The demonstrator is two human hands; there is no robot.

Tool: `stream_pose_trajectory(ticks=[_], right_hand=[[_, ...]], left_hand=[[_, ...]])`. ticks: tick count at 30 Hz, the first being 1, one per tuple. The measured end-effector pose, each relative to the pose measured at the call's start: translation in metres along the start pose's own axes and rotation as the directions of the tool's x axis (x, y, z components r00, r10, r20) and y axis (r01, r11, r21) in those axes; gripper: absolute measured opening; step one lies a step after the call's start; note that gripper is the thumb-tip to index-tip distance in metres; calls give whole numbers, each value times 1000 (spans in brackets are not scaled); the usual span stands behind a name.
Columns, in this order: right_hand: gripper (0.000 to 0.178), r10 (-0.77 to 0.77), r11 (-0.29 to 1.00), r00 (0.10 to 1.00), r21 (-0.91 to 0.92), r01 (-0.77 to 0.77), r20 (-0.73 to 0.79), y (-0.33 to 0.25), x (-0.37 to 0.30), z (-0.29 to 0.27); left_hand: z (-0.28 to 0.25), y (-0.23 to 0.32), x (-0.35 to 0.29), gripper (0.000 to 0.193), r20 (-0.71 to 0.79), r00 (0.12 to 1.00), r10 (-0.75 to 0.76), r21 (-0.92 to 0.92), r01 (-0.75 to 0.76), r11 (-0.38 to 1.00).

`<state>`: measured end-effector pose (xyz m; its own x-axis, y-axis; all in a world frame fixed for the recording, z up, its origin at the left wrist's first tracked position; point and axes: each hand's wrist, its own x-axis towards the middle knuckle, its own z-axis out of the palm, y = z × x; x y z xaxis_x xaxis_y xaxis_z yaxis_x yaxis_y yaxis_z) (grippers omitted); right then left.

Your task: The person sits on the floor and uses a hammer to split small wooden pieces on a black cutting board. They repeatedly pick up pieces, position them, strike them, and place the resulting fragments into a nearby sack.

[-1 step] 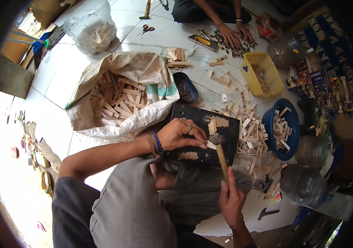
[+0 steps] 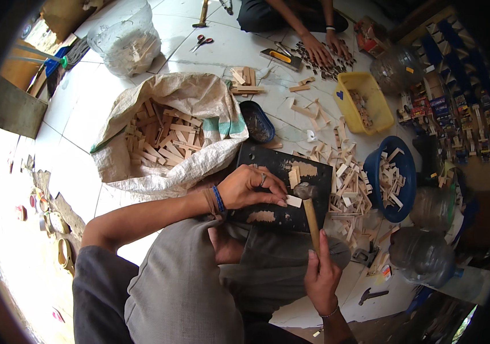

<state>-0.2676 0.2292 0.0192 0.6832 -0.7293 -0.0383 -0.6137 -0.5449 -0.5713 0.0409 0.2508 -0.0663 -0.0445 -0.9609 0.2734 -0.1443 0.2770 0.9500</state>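
Note:
My left hand (image 2: 256, 188) pinches a small pale wood piece (image 2: 294, 201) over a worn black board (image 2: 279, 222). In my right hand (image 2: 322, 274) is a hammer (image 2: 310, 218), gripped by its wooden handle. Its metal head hovers at the upper right of the pinched piece; whether they touch I cannot tell. Just above lies another wood block (image 2: 295, 176), flat on the board. A heap of joined wood pieces (image 2: 349, 186) spreads to the right of the board.
A woven sack (image 2: 159, 178) of wood strips stands at left. On the right are a blue basin (image 2: 411, 195) and a yellow tub (image 2: 345, 112). Across the floor, a co-worker's hands (image 2: 319, 53) touch small dark pieces. Scissors (image 2: 202, 41) and a second hammer (image 2: 373, 295) lie about.
The hammer head has shifted slightly up and to the right, so more of the pinched wood piece shows. My left hand has stayed in place.

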Motion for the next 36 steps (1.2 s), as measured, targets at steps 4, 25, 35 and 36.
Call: stream_pose_trajectory(ticks=[4,25,35,36], right_hand=[[52,119,980,990,169,-106,-69,-1,13,4],[57,-337,941,935,-14,338,-110,17,8,-16],[63,-362,928,932,-92,361,7,26,-4,-16],[64,-389,920,919,-75,384,-63,26,-5,-16]], left_hand=[[1,4,1,17,-17,999,36,47,-36,998],[4,8,-7,66,-42,999,22,221,-12,975],[4,6,-7,69,-35,999,16,198,-9,980],[4,6,-7,68,-43,999,12,208,-3,978]])
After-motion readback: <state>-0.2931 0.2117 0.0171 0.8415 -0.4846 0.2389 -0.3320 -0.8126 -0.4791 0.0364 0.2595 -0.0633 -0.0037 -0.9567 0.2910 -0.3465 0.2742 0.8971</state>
